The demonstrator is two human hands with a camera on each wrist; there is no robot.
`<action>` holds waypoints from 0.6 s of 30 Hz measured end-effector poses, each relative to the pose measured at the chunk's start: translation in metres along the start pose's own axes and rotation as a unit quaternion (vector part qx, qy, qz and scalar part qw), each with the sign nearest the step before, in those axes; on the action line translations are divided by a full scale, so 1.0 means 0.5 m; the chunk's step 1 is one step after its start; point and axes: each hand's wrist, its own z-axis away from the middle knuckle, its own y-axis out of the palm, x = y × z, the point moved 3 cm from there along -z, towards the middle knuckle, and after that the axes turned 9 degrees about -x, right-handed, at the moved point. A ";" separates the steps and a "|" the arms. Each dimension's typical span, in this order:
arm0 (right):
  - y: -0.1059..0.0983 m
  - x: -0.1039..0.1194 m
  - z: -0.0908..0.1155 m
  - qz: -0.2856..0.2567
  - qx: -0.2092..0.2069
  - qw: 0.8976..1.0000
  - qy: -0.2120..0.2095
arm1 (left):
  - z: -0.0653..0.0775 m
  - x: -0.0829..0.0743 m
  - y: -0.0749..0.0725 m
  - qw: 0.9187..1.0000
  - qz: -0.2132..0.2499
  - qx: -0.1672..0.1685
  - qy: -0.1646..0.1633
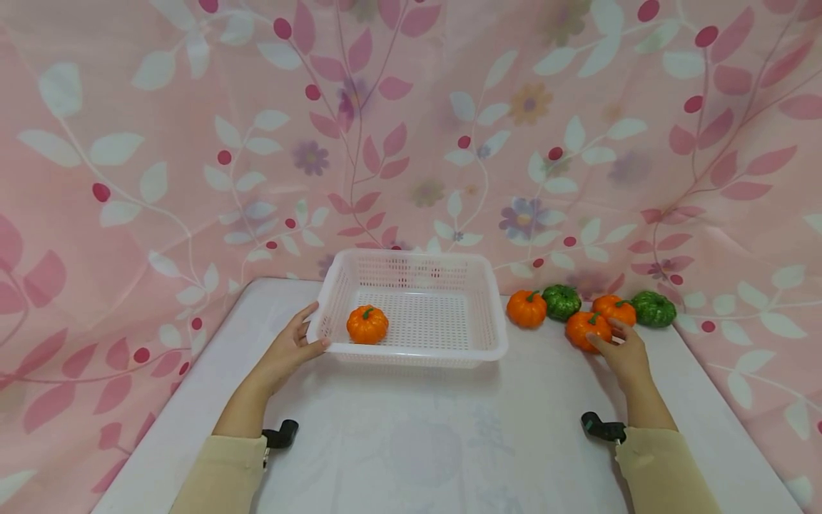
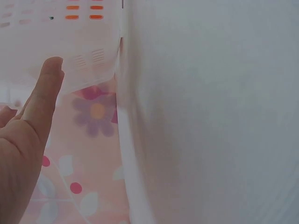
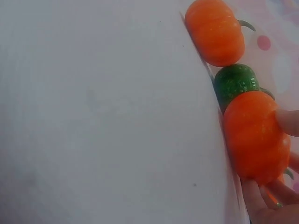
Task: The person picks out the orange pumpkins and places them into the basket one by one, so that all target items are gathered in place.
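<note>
The basket is seemingly steadied by straight left fingers; a three-o'clock pumpkin is pinched by right fingers.

Left grip spread, right grip curled

White-covered table, faintly patterned toward the middle. Upright on the far half, left of centre, a white perforated basket. To the right of it, along the far edge: a leftmost orange pumpkin, a green pumpkin just beside it, a rear orange pumpkin, then a rightmost green pumpkin. Slightly nearer, a front orange pumpkin, hard to judge underneath, but probably resting on the table.
</note>
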 end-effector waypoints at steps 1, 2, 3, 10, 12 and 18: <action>0.000 0.000 0.000 0.000 0.000 1.000 0.001 | 0.000 0.000 0.000 1.000 0.001 0.000 0.000; -0.001 -0.001 -0.001 -0.001 0.000 1.000 0.002 | 0.001 0.000 0.000 1.000 0.001 0.000 -0.001; -0.001 -0.001 -0.001 -0.003 0.000 1.000 0.003 | 0.001 0.000 0.000 1.000 0.001 0.000 -0.001; 0.000 -0.007 -0.004 -0.011 0.000 1.000 0.014 | 0.003 0.000 0.001 1.000 0.003 -0.001 -0.002; 0.000 -0.008 -0.004 -0.010 0.000 1.000 0.014 | 0.003 0.000 0.001 1.000 0.001 -0.002 -0.003; -0.003 -0.007 -0.003 -0.005 -0.004 1.000 0.012 | 0.003 -0.001 0.000 1.000 -0.002 -0.003 -0.004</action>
